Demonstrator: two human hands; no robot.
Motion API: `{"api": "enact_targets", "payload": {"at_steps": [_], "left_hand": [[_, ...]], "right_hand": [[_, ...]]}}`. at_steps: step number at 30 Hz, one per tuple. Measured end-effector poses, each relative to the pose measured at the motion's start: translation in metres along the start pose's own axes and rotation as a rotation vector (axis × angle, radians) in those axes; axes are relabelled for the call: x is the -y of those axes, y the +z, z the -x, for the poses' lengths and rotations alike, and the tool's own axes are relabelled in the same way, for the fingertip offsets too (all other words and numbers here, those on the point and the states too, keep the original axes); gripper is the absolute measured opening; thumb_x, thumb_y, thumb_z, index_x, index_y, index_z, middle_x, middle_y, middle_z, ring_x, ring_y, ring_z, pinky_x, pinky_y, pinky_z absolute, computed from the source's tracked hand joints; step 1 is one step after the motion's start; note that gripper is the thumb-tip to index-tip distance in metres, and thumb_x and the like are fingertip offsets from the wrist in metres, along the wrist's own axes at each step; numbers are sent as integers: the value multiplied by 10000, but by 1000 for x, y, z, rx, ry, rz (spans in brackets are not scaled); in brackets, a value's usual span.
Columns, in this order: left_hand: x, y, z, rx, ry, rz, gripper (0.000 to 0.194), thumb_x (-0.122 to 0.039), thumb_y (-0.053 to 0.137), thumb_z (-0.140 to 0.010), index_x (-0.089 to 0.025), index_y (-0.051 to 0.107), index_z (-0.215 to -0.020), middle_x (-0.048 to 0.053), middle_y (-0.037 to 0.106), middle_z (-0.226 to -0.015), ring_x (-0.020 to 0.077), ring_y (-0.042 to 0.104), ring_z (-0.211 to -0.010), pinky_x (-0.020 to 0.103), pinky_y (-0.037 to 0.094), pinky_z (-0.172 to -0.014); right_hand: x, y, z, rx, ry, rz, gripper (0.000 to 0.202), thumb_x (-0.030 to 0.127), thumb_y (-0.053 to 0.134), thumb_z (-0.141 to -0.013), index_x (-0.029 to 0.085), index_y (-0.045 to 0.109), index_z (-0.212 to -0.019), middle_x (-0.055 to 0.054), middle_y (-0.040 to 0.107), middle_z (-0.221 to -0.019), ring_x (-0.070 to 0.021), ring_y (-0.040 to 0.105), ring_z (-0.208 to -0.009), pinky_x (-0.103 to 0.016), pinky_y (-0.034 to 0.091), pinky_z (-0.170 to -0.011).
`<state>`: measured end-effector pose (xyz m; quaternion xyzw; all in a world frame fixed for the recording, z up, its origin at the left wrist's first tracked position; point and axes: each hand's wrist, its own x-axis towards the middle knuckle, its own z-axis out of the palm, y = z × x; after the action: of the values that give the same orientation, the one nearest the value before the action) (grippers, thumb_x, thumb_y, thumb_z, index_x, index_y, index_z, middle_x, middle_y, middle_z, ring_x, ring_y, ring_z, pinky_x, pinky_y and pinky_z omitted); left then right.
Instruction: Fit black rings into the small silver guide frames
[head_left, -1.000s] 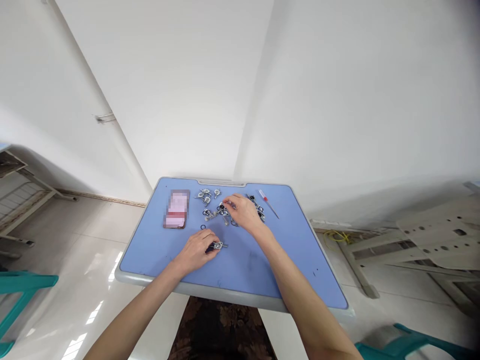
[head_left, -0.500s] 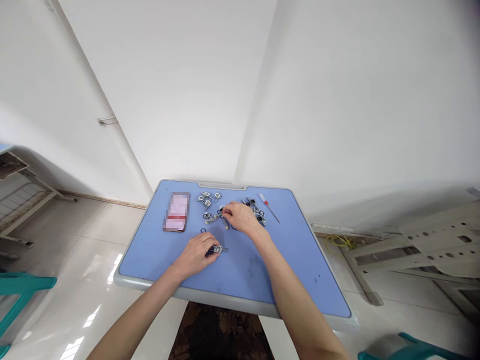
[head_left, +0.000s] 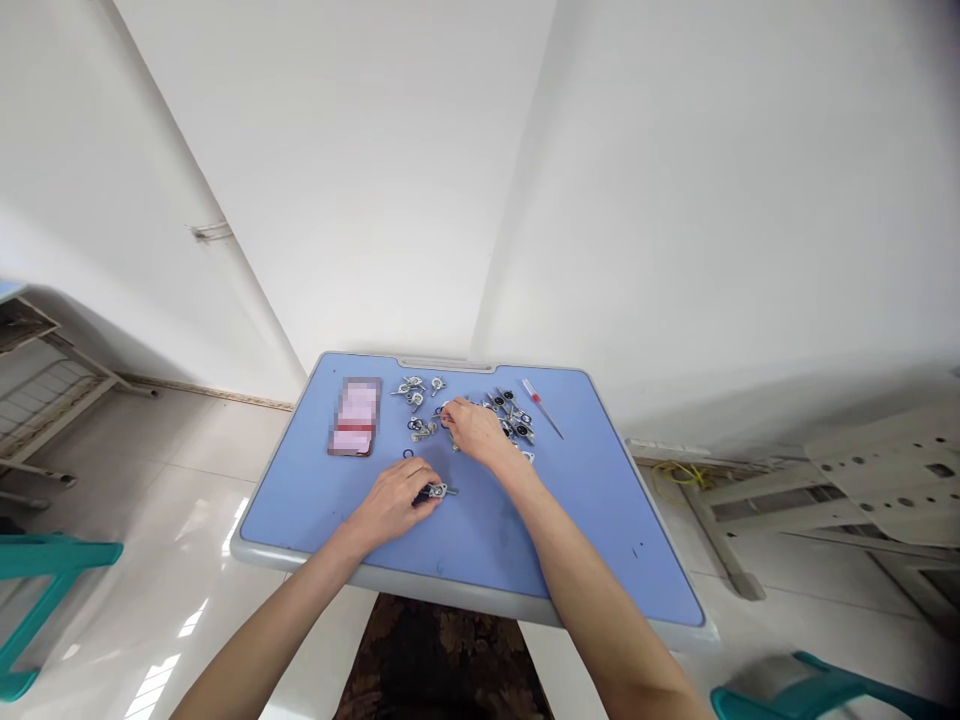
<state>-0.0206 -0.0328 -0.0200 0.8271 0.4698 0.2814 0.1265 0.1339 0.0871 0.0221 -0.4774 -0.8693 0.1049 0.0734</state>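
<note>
My left hand (head_left: 399,498) rests low over the tabletop, its fingers closed round a small silver metal fitting (head_left: 439,490) with a flange and thin stems sticking out. Farther back, my right hand (head_left: 474,430) has thumb and fingertips pinched together at a loose group of small parts; what lies between the fingertips is hidden. Just left of those fingertips are small metal pieces (head_left: 424,430) with a black ring among them. A single black rubber ring (head_left: 408,453) lies above my left hand. Fittings with black centres (head_left: 517,410) are heaped right of my right hand, partly covered by it.
Bare silver fittings (head_left: 412,388) sit near the back of the blue table (head_left: 300,500). A phone (head_left: 355,415) with a blurred screen lies at left, a screwdriver (head_left: 541,407) with a clear and red handle at right. Teal stools (head_left: 60,555) stand on the floor; a white wall is behind.
My right hand has shifted very slightly at the small parts, its fingers still pinched. My left hand keeps hold of the metal fitting. The whole view has moved a little.
</note>
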Motion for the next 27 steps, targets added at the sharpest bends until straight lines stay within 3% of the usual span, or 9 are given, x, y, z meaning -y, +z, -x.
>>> {"api": "enact_targets", "payload": {"at_steps": [4,6,11,16,27], "left_hand": [[1,0,0,5,3,5,83,-182,564,-848,-188,574,-930,33,614,-901,172,572,-843,305,463,-779],[0,-1,0,11,0,2,76,-193,562,-850,-187,574,-925,32,610,-898,173,570,-846,306,463,-781],[-1,-2,-1,29,-6,-5,64,-211,558,-857,-183,573,-912,33,600,-884,172,566,-829,307,460,-763],[-2,-3,-1,51,-22,10,74,-207,579,-848,-175,570,-914,31,602,-900,171,563,-836,310,451,-775],[-1,0,-1,44,-34,-2,106,-232,584,-854,-182,568,-946,29,615,-918,177,574,-850,322,429,-796]], "right_hand": [[0,-12,22,-19,-28,-82,159,170,467,-912,177,622,-945,-50,689,-908,-162,626,-810,-241,413,-687],[0,-13,41,-64,-106,-251,130,154,494,-889,184,621,-878,-32,684,-848,-153,617,-749,-241,418,-662],[2,8,78,-65,-248,-372,145,94,494,-859,187,604,-843,-30,663,-833,-152,606,-735,-249,434,-647],[2,28,84,-116,-335,-290,270,-2,439,-810,177,608,-919,-56,660,-900,-162,621,-756,-258,455,-641],[0,35,95,-253,-433,-210,300,25,409,-839,185,631,-961,-68,682,-932,-160,646,-753,-248,496,-595]]}}
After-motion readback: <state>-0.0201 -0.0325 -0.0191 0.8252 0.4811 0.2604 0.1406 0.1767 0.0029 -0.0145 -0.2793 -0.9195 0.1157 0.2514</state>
